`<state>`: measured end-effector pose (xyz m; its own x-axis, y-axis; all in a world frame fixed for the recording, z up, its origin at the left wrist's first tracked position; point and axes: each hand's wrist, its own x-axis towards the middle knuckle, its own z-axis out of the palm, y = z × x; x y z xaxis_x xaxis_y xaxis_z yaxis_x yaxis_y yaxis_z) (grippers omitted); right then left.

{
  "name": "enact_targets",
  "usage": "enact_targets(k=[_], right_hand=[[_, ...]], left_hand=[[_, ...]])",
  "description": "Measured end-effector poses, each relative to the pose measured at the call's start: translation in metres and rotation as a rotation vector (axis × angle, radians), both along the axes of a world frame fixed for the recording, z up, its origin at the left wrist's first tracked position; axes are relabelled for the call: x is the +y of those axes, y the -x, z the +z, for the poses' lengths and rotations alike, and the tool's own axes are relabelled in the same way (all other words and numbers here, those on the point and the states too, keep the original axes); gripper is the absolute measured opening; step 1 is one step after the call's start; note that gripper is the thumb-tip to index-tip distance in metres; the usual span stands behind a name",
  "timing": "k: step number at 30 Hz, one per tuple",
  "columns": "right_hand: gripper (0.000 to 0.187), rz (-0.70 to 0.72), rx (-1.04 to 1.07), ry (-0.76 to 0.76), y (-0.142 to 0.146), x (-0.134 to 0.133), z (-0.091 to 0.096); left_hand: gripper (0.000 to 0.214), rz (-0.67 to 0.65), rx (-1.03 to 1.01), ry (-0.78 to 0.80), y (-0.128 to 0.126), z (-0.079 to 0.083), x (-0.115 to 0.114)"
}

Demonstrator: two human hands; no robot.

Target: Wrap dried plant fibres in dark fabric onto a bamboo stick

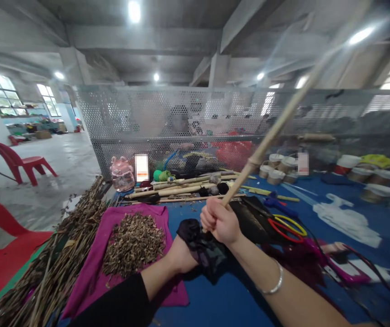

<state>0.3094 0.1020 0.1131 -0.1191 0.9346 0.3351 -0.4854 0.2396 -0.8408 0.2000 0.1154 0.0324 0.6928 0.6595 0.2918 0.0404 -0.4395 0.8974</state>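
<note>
My right hand [222,222] is closed in a fist round a bamboo stick [249,169], near its lower end. The stick slants up and to the right, and its upper part is blurred. My left hand [183,254] is beside it, gripping a bunched black cloth [208,247]. That cloth covers most of the left fingers and hangs below the right fist. Whether the stick's bottom end touches the cloth is hidden. To the left, a heap of dry brown plant pieces [135,243] lies on a magenta cloth [91,259].
Dried stalks [50,254] line the table's left edge. Bamboo sticks [181,188] and yarn balls lie at the back, before a perforated metal screen [140,118]. Rightward are red and yellow rings [285,228], a glue gun [348,272] and lidded tubs [277,176]. Red chairs [27,161] stand left.
</note>
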Motion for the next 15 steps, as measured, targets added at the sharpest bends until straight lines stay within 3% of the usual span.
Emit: enact_targets(k=[3,5,6,8,10,12,15], right_hand=[[0.038,0.093,-0.153,-0.022,-0.005,0.007,0.011],[0.025,0.148,-0.32,-0.063,-0.023,0.007,0.013],[0.038,0.129,-0.405,-0.057,-0.035,0.007,0.01],[0.055,-0.003,-0.596,0.041,-0.061,0.005,-0.001],[0.046,-0.089,-0.831,0.192,-0.081,0.002,-0.019],[0.039,-0.003,-0.992,0.261,-0.089,0.0,-0.04],[0.033,0.103,-0.973,0.248,-0.079,0.001,-0.062]], left_hand=[[0.026,0.035,-0.022,-0.054,0.003,0.003,-0.002],[0.026,0.043,-0.042,-0.015,0.005,0.005,-0.004],[0.027,0.031,-0.044,0.015,0.005,0.006,-0.005],[0.027,-0.001,-0.051,0.08,0.006,0.008,-0.007],[0.028,-0.027,-0.06,0.129,0.006,0.01,-0.008],[0.028,-0.038,-0.072,0.137,0.006,0.012,-0.009],[0.03,-0.043,-0.075,0.144,0.007,0.011,-0.009]])
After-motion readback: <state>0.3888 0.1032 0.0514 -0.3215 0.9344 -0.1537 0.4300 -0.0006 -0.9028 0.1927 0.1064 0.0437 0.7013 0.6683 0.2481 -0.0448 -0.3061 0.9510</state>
